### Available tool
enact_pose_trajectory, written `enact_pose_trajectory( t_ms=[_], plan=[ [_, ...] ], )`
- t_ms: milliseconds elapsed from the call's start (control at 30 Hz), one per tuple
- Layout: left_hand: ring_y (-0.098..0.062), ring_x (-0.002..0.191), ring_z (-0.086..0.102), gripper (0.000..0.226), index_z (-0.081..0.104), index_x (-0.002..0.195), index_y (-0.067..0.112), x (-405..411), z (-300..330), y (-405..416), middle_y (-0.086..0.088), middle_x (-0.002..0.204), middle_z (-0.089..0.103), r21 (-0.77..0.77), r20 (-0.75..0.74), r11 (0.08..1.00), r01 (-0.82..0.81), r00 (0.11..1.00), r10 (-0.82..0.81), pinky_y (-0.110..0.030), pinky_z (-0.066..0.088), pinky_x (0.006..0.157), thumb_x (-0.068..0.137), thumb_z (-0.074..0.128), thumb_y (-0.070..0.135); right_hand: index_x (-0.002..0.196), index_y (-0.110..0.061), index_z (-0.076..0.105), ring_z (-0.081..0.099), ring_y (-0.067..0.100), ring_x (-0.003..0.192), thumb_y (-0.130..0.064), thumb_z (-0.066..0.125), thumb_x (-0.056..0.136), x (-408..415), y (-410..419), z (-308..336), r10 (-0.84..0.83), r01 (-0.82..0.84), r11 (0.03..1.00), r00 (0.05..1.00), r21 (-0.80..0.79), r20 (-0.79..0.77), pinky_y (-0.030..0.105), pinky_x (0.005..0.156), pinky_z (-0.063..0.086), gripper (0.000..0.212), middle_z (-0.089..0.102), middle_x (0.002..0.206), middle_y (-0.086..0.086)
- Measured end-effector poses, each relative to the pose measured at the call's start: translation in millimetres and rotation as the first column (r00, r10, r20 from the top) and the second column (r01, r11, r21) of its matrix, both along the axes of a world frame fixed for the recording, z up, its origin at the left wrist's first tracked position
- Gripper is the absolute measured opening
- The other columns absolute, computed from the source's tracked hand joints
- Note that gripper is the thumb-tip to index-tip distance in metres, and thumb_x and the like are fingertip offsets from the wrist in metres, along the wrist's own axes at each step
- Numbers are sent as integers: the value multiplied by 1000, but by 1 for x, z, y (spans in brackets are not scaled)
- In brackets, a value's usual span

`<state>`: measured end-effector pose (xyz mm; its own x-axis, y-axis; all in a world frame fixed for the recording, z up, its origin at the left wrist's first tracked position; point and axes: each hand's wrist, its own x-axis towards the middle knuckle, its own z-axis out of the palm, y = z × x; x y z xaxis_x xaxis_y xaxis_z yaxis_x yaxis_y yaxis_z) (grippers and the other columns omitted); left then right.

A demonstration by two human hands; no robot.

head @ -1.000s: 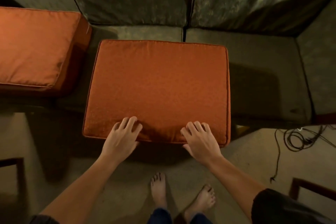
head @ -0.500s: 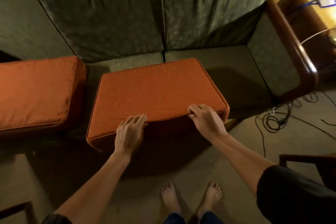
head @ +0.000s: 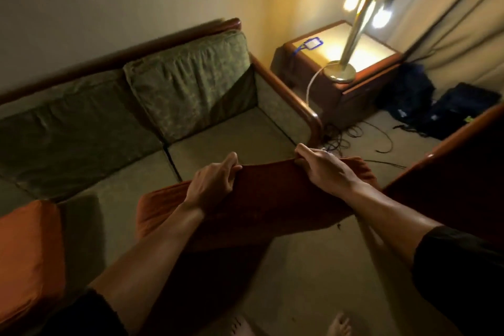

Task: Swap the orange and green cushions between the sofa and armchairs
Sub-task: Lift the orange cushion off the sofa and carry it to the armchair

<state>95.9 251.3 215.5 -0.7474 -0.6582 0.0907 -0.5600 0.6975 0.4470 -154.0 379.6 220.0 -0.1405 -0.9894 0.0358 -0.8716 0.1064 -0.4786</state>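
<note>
An orange cushion point(head: 272, 199) is lifted off the green sofa point(head: 218, 133) and tilted up towards me, its underside in shadow. My left hand point(head: 215, 180) grips its top edge near the middle. My right hand point(head: 324, 166) grips the same edge further right. A second orange cushion point(head: 27, 254) lies at the sofa's left end. Two green back cushions point(head: 188, 84) lean against the sofa's back. The sofa's seat under the lifted cushion shows bare green fabric.
A wooden side table point(head: 341, 63) with a lit brass lamp point(head: 362, 8) stands right of the sofa. Cables point(head: 362, 139) and dark bags point(head: 436, 106) lie on the floor. A dark wooden armchair frame point(head: 450, 150) is at the right. My bare feet show below.
Both hands went from resting on the cushion's front edge to gripping it and lifting it off the seat. My view swung up and right, bringing the lamp and side table into sight.
</note>
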Motion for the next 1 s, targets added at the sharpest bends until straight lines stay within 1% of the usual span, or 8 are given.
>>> enact_pose_trajectory(
  t_ms=[100,233,400,533,667,800,900,1000],
  plan=[
    [-32,71,64,21,41,89,24,-96,16,40,-3,70,62,19,-10,987,162,987,-161,-37,42,58,98,40,43,108,-22,46,67,28,82,-32,40,103,-71,77,20,-144,147,987,988,70,-48,39,66,46,13,70,92,8],
    [-38,84,64,30,51,89,22,-229,45,100,-11,79,67,-79,-44,958,277,959,-281,-37,36,61,95,41,49,108,-25,41,70,33,74,-34,38,103,-161,175,51,-308,315,949,932,5,-191,46,64,54,11,67,76,3],
    [-34,83,65,34,56,83,26,-382,87,176,-5,75,68,-134,-95,898,419,897,-432,-39,44,66,94,39,53,117,-17,49,67,37,80,-39,39,102,-275,282,93,-509,490,861,821,-135,-259,36,64,42,28,68,83,12],
    [-34,79,65,33,56,90,32,-499,123,230,-7,75,67,-216,-158,834,507,825,-542,-41,47,68,92,34,57,105,-18,56,65,37,77,-48,39,99,-360,350,129,-662,617,749,695,-240,-279,39,66,48,35,68,82,14],
    [-31,73,65,37,54,93,32,-603,156,275,-8,76,66,-276,-204,759,589,736,-646,-38,46,64,93,29,58,108,-19,58,64,33,75,-49,38,99,-442,404,155,-783,732,616,528,-292,-330,33,63,38,37,67,78,11],
    [-33,74,64,34,62,96,20,-699,166,311,-10,75,64,-358,-210,676,644,650,-731,-36,38,65,98,38,45,100,-19,58,66,33,77,-52,35,97,-514,445,161,-846,720,531,416,-448,-334,38,67,50,41,69,82,12],
    [-30,78,66,41,62,101,26,-770,158,331,-8,82,67,-304,-223,627,717,586,-779,-45,50,78,97,31,53,96,-16,58,65,31,67,-50,35,96,-564,470,153,-868,739,481,322,-473,-379,37,60,49,41,67,75,10],
    [-33,84,65,37,59,99,28,-830,144,348,-9,89,67,-273,-185,591,759,562,-806,-47,49,80,97,32,53,93,-14,60,64,31,62,-45,39,97,-607,488,138,-889,760,433,272,-484,-368,35,57,48,38,65,71,10]
  ],
)
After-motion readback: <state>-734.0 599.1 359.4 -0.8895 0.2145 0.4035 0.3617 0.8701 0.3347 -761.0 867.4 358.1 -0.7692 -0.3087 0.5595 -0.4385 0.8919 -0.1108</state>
